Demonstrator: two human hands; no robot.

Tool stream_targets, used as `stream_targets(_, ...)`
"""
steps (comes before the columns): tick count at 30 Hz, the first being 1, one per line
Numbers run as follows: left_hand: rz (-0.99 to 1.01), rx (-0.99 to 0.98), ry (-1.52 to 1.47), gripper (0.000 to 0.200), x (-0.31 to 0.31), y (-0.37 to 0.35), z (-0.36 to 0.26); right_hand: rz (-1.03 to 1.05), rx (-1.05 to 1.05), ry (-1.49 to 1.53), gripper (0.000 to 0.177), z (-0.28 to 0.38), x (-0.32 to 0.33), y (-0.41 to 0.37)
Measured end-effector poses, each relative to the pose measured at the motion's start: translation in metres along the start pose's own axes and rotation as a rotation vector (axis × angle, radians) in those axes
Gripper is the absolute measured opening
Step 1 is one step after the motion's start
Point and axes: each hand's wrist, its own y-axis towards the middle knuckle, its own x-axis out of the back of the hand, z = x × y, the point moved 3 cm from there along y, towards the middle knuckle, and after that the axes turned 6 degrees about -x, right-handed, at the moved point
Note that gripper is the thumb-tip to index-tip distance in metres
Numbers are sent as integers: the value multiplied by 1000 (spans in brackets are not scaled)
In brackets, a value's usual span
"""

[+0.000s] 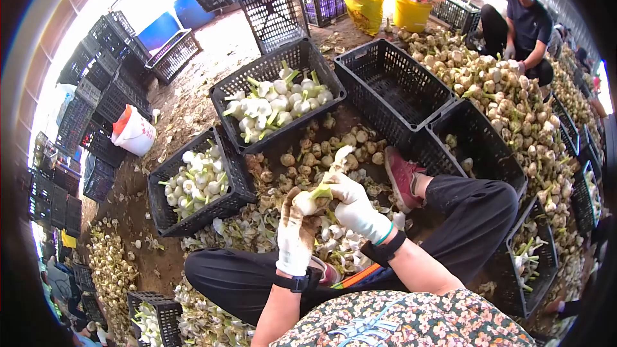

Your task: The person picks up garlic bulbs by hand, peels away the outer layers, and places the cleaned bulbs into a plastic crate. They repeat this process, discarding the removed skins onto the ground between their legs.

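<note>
Garlic bulb held between two gloved hands at mid-frame

From where I stand, the pale garlic bulb (304, 204) sits just below the middle of the frame, its greenish stalk (322, 190) angled towards the right. The left hand (294, 234) cups it from below, fingers curled snugly around its side. The right hand (355, 207) has thumb and fingers pinched narrow at the stalk, and a strip of dry skin (342, 157) sticks up above them; whether it is attached to the bulb I can't tell.

This looks like peeling. I'd say it goes best with the left hand firm but not squeezing, so the flesh isn't bruised, while the right draws the papery layer along the stalk in one smooth pull, leaving the stalk unbroken.

Around the hands, loose peelings (247, 234) litter the floor, with brown bulbs (364, 141) just above them. A crate (236, 173) of white bulbs stands left of centre, and a second crate (326, 67) stands near it, higher up. Farther out, a big heap (508, 103) fills the right side, where another person (532, 22) sits, upper right.
</note>
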Motion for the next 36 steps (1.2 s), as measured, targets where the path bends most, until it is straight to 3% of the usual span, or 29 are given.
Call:
stream_targets(2, 79, 39, 180, 41, 14, 2, 1, 52, -57, 20, 50, -2, -1, -2)
stream_targets(4, -12, 28, 187, 40, 8, 0, -2, -27, -286, 439, 34, -8, -6, -5)
stream_targets(6, 15, 128, 188, 42, 16, 0, -2, 10, -393, 415, 25, -5, -8, -6)
stream_targets(7, -109, 169, 206, 47, 28, 0, 2, 48, -492, 386, 18, -1, -7, -5)
stream_targets(8, -108, 169, 206, 47, 33, 0, 1, 47, -492, 386, 18, 6, -4, -4)
stream_targets(10, 123, 211, 125, 48, 27, -2, -5, 114, -546, 590, 17, 15, -3, -3)
stream_targets(11, 122, 212, 126, 48, 24, -1, -3, 114, -546, 591, 17, 13, -2, -4)
stream_targets(14, -35, 134, 236, 44, 4, -2, 1, 79, -653, 596, 18, 6, -4, -9)
stream_targets(16, 59, -209, 669, 42, 6, -3, -4, 87, -566, 564, 17, 14, -7, -8)
stream_targets(17, -4, -146, 448, 54, 11, -1, -3, 88, -573, 524, 17, 19, -8, -7)
stream_targets(18, -5, -145, 449, 54, 11, -1, -8, 88, -574, 526, 17, 10, -10, -10)
stream_targets(20, 116, -60, 257, 59, 6, -2, -17, -101, -713, 999, 18, -20, -11, -17)
stream_targets(21, 198, -69, 245, 66, 12, 1, -17, -166, -792, 941, 14, -18, 0, -17)
stream_targets(22, 194, -72, 244, 66, 13, 0, -21, -235, -858, 912, 23, -32, 3, -14)
stream_targets(24, 135, -20, 157, 61, 11, -3, -26, -121, -664, 36, 37, -39, 22, -9)
stream_targets(25, 166, -53, 256, 66, 11, -4, -28, -213, -361, -514, 43, -30, 21, -7)
stream_targets(26, 161, -48, 257, 66, 14, -5, -27, -211, -368, -513, 43, -30, 19, -12)
stream_targets(28, 117, -85, 639, 73, 22, -2, -23, 3, -351, -135, 38, 30, 14, 0)
stream_targets(30, 185, -128, 806, 77, 10, -5, -25, 198, -76, -334, 24, 49, 7, 6)
stream_targets(34, 265, -132, 949, 80, 4, -9, -28, 218, 72, -541, 15, 59, 2, 9)
stream_targets(36, 386, -246, 1117, 79, 1, -12, -29, 248, 122, -605, 11, 62, 1, 12)
